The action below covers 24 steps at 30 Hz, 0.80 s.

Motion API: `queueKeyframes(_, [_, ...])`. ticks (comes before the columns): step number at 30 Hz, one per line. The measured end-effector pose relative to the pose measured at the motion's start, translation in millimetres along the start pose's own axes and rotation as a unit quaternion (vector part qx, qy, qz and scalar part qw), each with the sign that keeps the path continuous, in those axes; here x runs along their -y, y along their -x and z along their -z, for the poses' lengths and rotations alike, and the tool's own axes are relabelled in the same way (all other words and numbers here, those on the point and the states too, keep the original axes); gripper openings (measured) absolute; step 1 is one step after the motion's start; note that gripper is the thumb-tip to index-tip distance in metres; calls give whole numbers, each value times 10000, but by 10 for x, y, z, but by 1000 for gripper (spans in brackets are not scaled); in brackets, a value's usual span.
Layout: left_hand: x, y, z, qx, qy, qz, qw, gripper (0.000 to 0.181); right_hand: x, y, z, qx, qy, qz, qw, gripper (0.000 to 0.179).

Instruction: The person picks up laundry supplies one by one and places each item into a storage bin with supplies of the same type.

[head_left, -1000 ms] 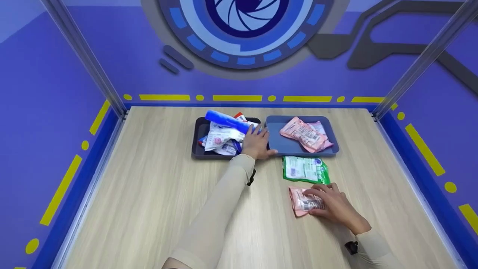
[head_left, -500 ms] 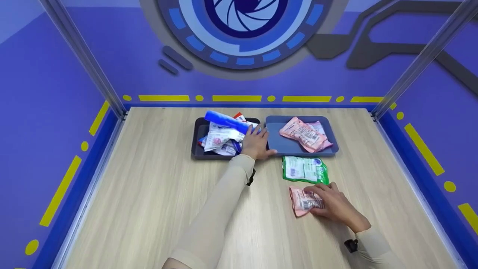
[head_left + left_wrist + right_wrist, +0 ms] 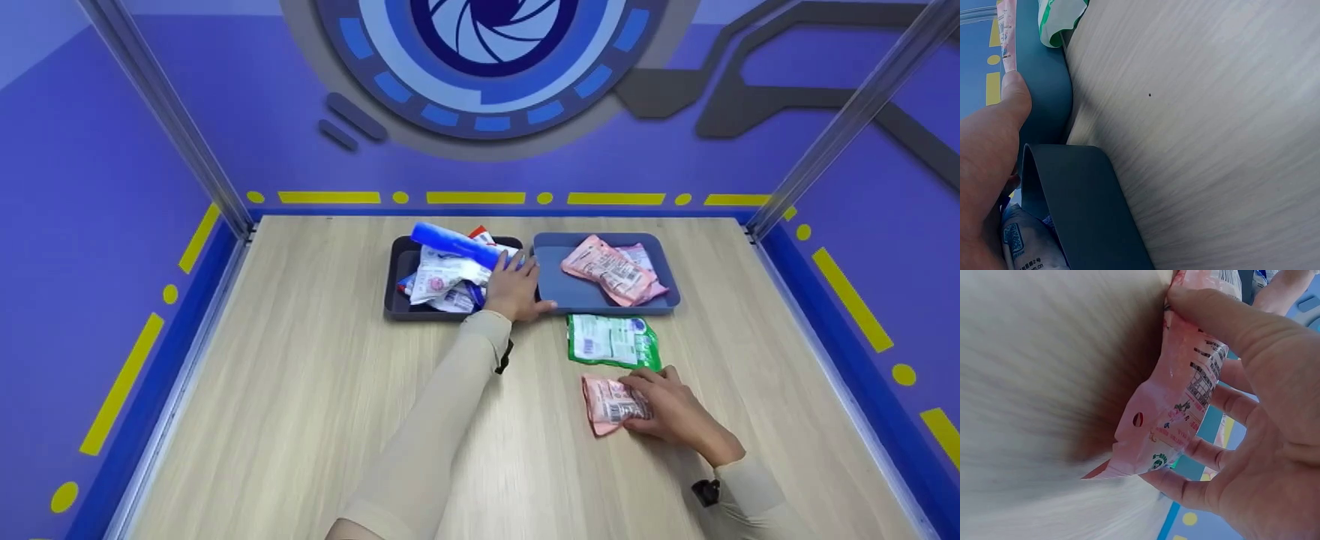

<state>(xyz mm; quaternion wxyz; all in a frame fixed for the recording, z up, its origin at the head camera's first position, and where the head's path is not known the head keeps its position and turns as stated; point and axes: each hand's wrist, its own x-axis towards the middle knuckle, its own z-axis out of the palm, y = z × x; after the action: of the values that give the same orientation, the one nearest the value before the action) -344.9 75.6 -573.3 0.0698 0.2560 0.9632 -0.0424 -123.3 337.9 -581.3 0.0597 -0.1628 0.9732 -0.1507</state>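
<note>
My left hand [image 3: 514,291] rests with spread fingers over the meeting edges of the dark tray [image 3: 401,259] and the blue-grey tray [image 3: 553,279]. Its fingertips lie by a blue stick-shaped packet [image 3: 454,241] on top of white snack packets [image 3: 439,279]. In the left wrist view the thumb [image 3: 1016,93] reaches along the blue-grey tray's rim. Nearer the front right, my right hand [image 3: 679,416] grips a pink snack packet [image 3: 604,401] on the table. The right wrist view shows that packet [image 3: 1162,416] between thumb and fingers, its sealed end towards the camera.
A green and white packet [image 3: 609,341] lies between the blue-grey tray and the pink packet. Two pink packets [image 3: 611,268] overlap inside that tray. Blue panels [image 3: 345,165] with yellow marks wall in the wooden table [image 3: 300,390] at the back and sides.
My right hand's fingers have shifted very slightly to the right on the pink packet. The left hand and both trays keep their places.
</note>
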Motion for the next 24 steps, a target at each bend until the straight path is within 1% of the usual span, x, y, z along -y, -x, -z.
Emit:
queueKeyframes(5, [2,-3,2,-9,-25,10,10000,95,-8,3,12,78,-202,-155,9996,59])
queueKeyframes(11, [2,-12,13,56,-1,-2,10000,95,-21,0,33,242,-327,-203,9990,60])
queueKeyframes(20, [4,-6,9,-13,-21,-14,10000,95,-35,2,48,191,-319,-37,9993,56])
queueKeyframes(24, [4,-8,3,-17,-14,-3,10000,95,-44,6,49,88,-334,19,9994,56])
